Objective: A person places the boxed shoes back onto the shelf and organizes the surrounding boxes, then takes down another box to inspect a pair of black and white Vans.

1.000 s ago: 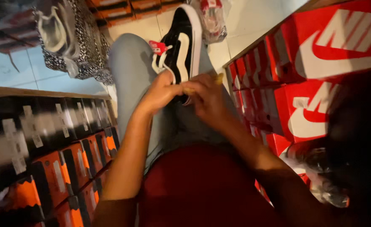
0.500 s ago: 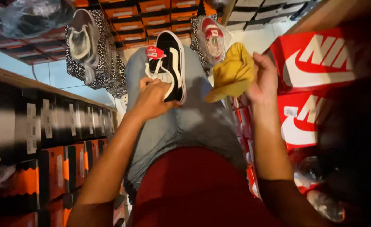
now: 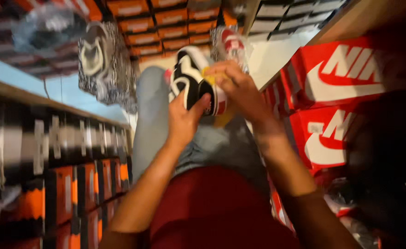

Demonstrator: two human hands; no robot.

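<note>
A black and white sneaker [image 3: 187, 77] rests on my lap, over my grey trousers [image 3: 153, 120]. My left hand [image 3: 183, 121] grips its near end, thumb up along the side. My right hand [image 3: 238, 90] presses a yellow cloth [image 3: 223, 115] against the shoe's heel and side, fingers curled over it. Most of the cloth is hidden under that hand. The picture is blurred by motion.
Red shoe boxes [image 3: 336, 92] are stacked close on the right. Orange and black shoe boxes [image 3: 69, 184] line the left under a wooden shelf edge [image 3: 32, 99]. More orange boxes [image 3: 166, 23] stand ahead. Bagged sneakers [image 3: 233, 44] and a patterned bag [image 3: 106, 69] lie beyond my knees.
My right hand came down from the right, where it held the yellow cloth raised, and now presses it on the sneaker. My left hand has shifted to the shoe's near end.
</note>
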